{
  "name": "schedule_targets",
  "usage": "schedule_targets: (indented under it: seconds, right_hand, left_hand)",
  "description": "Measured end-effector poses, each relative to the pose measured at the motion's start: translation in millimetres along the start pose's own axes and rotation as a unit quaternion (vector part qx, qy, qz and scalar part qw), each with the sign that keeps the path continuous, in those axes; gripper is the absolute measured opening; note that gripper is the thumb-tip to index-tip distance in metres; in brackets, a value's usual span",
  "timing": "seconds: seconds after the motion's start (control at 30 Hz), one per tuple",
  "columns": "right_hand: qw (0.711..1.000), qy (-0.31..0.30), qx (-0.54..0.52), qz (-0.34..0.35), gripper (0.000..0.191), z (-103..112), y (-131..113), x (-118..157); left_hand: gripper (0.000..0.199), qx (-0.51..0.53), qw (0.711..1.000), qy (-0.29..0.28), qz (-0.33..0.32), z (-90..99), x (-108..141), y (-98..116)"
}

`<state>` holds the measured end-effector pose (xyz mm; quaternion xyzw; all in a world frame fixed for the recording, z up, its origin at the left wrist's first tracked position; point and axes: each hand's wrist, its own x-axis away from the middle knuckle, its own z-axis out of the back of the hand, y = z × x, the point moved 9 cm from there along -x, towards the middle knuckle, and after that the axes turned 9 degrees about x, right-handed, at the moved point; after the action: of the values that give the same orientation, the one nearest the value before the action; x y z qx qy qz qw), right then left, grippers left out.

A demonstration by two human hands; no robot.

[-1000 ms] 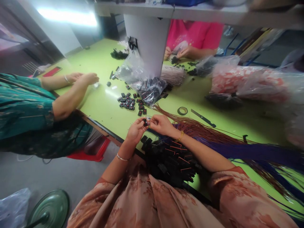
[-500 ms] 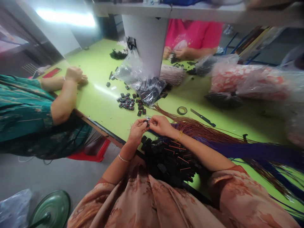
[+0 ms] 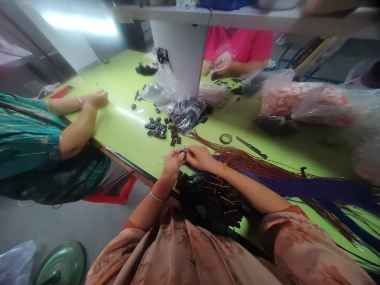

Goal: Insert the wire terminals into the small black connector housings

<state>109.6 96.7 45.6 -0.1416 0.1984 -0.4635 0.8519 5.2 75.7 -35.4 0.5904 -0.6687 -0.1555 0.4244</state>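
While the left hand [image 3: 172, 161] pinches a small black part [image 3: 183, 154] between thumb and fingers, the right hand [image 3: 202, 157] meets it with curled fingers, to the left of the tape roll [image 3: 225, 138] and nearer the wearer. The left grip is narrow, closed on the part; whether the right grip is closed on the part or on a wire cannot be told. For good handling, the part is best steadied by its sides, the opposing fingertips brought in straight along one line, and pressure kept light, since so small a piece would probably twist or slip. Resting the wrists low should help.

Brown wires [image 3: 252, 160] run just below the tape roll, with purple-blue wires [image 3: 314, 186] below and to its right; a knife-like blade [image 3: 252, 147] lies just to its right. A heap of black pieces [image 3: 204, 202] lies nearer the wearer than the roll, and red-marked black blocks [image 3: 157, 128] well to its left. The table [image 3: 118, 85] is yellow-green. Beyond the roll stand a white post [image 3: 182, 55] and a shelf [image 3: 252, 19]; a person in pink [image 3: 237, 45] sits behind it, and a person in green [image 3: 29, 134] far to its left.
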Motion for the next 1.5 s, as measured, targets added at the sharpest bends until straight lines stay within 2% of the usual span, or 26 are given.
schedule_targets:
  seconds: [0.1,0.2,0.23,0.3,0.37,0.5,0.6,0.67,0.77,0.9,1.0,1.1,1.3,1.5]
  right_hand:
    - [1.0,-0.017,-0.009,-0.02,0.021,8,23,-11]
    - [0.985,0.014,0.094,-0.144,0.016,22,73,-22]
    - [0.978,0.003,0.122,-0.169,0.016,21,87,-24]
    - [0.974,-0.015,0.13,-0.185,0.016,15,103,-26]
    - [0.978,-0.025,0.113,-0.176,0.017,10,108,-27]
    - [0.974,-0.029,0.159,-0.161,0.018,17,106,-25]
    - [0.957,-0.066,0.22,-0.175,0.017,26,107,-25]
    - [0.957,-0.101,0.212,-0.171,0.017,29,106,-26]
    - [0.974,-0.12,0.137,-0.134,0.019,31,96,-33]
    - [0.995,-0.066,-0.02,-0.074,0.018,32,68,-46]
    - [0.991,-0.028,-0.131,-0.032,0.016,29,46,-54]
    - [0.981,-0.011,-0.194,-0.016,0.014,24,32,-53]
    - [0.979,-0.014,-0.198,-0.036,0.011,15,24,-25]
    - [0.993,0.025,-0.116,0.005,0.006,16,15,-4]
  left_hand:
    - [0.021,-0.01,1.0,0.001,0.005,-0.6,-2,1]
    - [0.02,-0.013,1.0,0.005,0.014,-0.9,-2,2]
    - [0.02,-0.013,1.0,0.004,0.018,-1.2,-2,3]
    - [0.02,-0.012,1.0,0.0,0.025,-1.7,-1,3]
    - [0.021,-0.011,0.999,-0.005,0.031,-1.9,-1,2]
    - [0.02,-0.007,0.999,-0.012,0.034,-0.7,-2,1]
    - [0.02,-0.002,0.999,-0.014,0.035,0.1,-3,1]
    - [0.021,-0.001,0.999,-0.015,0.037,0.0,-3,1]
    - [0.019,0.002,0.999,-0.018,0.041,-0.9,-2,0]
    - [0.019,0.007,0.999,-0.019,0.037,-1.2,-3,0]
    - [0.019,0.017,0.999,-0.022,0.035,-1.3,-2,0]
    - [0.018,0.027,0.998,-0.033,0.037,-2.7,-1,0]
    - [0.015,0.049,0.997,-0.046,0.037,-4.9,-1,-2]
    - [0.01,0.063,0.996,-0.048,0.043,-4.4,-4,-5]
